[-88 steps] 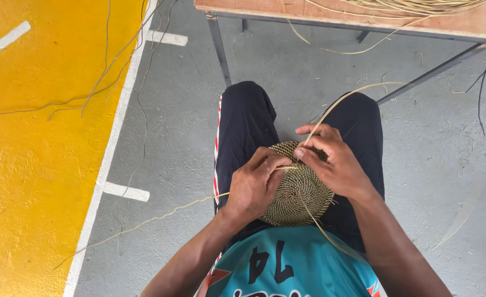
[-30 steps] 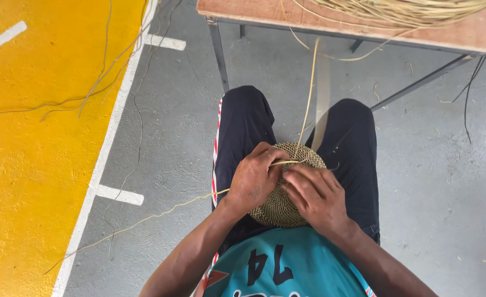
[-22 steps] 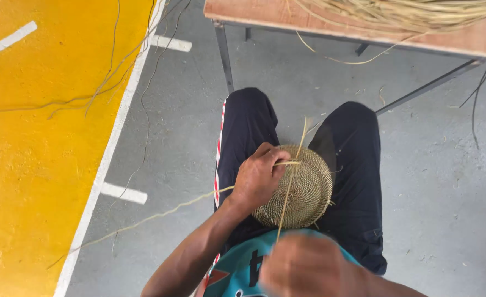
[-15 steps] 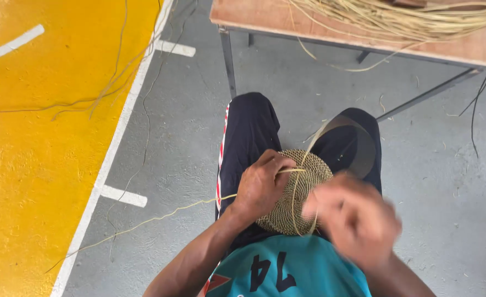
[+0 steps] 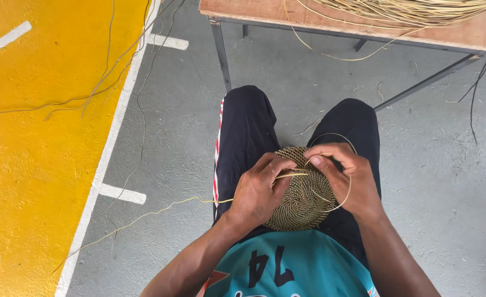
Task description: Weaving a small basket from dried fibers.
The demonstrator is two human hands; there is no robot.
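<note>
Right hand point(image 5: 344, 179) back down at the woven disc point(image 5: 301, 190), strand point(image 5: 339, 201) looped.

Woven disc point(image 5: 301, 192) on the lap between left hand point(image 5: 259, 190) and right hand point(image 5: 344, 176), bench point(image 5: 331, 19) ahead bearing a fibre bundle point(image 5: 413, 8), loose strands point(image 5: 116, 66) on the floor to the left

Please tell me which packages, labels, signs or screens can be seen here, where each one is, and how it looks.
No packages, signs or screens.
Printed figures: on the teal shirt at the bottom edge, large and black.
Floor markings: white painted lines left of the knees, bordering the yellow floor area.
</note>
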